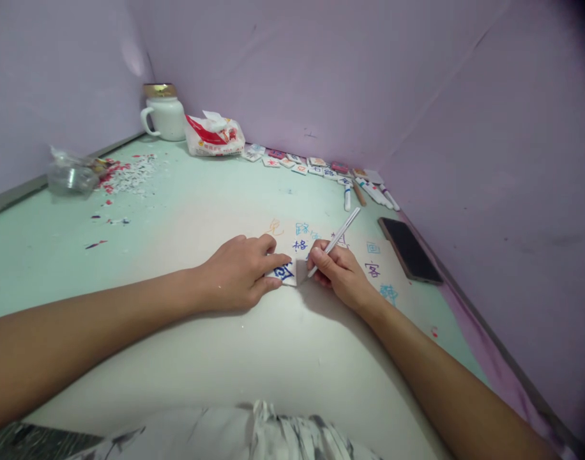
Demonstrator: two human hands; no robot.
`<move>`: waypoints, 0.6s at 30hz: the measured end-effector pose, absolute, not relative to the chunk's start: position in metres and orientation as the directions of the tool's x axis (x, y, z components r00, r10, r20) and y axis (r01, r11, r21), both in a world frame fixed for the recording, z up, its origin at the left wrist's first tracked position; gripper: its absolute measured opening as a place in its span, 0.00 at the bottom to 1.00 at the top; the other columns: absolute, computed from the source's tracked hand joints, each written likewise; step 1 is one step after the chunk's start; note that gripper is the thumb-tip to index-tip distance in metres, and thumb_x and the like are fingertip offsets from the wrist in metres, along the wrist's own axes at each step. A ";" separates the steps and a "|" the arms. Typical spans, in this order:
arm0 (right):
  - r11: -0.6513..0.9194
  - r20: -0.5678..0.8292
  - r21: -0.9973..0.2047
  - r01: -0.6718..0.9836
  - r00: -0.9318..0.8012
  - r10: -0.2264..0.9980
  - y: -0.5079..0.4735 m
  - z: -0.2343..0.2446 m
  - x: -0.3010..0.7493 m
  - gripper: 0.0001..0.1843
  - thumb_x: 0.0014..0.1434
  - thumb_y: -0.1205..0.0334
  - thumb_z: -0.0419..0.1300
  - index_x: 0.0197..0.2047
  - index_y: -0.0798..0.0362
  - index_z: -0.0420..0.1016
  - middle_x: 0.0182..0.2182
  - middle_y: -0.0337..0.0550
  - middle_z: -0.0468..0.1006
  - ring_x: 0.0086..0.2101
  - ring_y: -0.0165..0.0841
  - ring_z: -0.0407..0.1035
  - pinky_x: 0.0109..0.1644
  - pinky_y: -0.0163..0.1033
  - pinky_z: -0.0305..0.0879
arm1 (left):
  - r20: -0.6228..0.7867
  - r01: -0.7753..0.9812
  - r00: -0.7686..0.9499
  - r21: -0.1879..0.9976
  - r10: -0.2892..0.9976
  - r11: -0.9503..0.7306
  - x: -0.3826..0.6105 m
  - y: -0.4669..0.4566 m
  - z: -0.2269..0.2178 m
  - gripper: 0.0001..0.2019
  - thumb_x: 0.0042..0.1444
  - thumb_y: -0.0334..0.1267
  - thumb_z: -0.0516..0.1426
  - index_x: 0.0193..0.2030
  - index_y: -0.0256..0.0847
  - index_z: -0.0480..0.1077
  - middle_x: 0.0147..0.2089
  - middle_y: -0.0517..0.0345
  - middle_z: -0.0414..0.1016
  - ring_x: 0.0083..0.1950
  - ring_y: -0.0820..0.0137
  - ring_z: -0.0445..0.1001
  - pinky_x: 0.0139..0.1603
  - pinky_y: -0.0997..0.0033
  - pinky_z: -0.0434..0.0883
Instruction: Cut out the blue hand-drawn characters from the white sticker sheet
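Observation:
A small white block (287,275) with a dark blue Chinese character on it lies on the tabletop. My left hand (242,271) keeps it between thumb and forefinger, pressing it down from the left. Closed in a writing grip, my right hand (338,271) holds a slim silver-white pen-like tool (344,229), tilted up to the right. Its lower tip points down beside the block's right edge. Whether it touches the block I cannot tell. Handwritten coloured characters (302,245) show on the surface just beyond both hands.
Shavings (132,176) and a clear plastic container (72,177) lie at left. A white mug (167,117) and tissue pack (216,137) stand behind. Several character tiles (299,169) and markers (375,191) line the back wall. A phone (410,250) lies at right.

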State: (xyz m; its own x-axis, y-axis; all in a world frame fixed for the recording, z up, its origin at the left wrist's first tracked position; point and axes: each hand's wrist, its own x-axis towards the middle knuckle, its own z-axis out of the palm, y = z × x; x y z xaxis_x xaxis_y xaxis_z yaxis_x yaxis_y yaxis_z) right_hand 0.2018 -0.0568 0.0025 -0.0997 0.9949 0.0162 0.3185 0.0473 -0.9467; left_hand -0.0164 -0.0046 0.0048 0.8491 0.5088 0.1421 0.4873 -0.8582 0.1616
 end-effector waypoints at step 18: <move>0.038 0.010 -0.952 0.303 -0.093 0.996 -0.057 0.002 0.202 0.32 0.55 0.27 0.56 0.26 0.51 0.66 0.15 0.31 0.60 0.18 0.26 0.54 0.22 0.34 0.48 | 0.148 0.485 0.849 0.165 0.507 -0.859 -0.017 -0.004 0.005 0.20 0.65 0.46 0.51 0.60 0.47 0.71 0.49 0.50 0.72 0.39 0.62 0.74 0.42 0.58 0.69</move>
State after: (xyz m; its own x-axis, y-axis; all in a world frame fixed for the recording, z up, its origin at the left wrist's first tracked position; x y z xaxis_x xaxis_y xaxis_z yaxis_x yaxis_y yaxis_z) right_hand 0.2022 -0.0575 0.0019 -0.0926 0.9957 0.0101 0.3025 0.0378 -0.9524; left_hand -0.0167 -0.0045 0.0051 0.8490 0.5073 0.1475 0.4846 -0.8590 0.1650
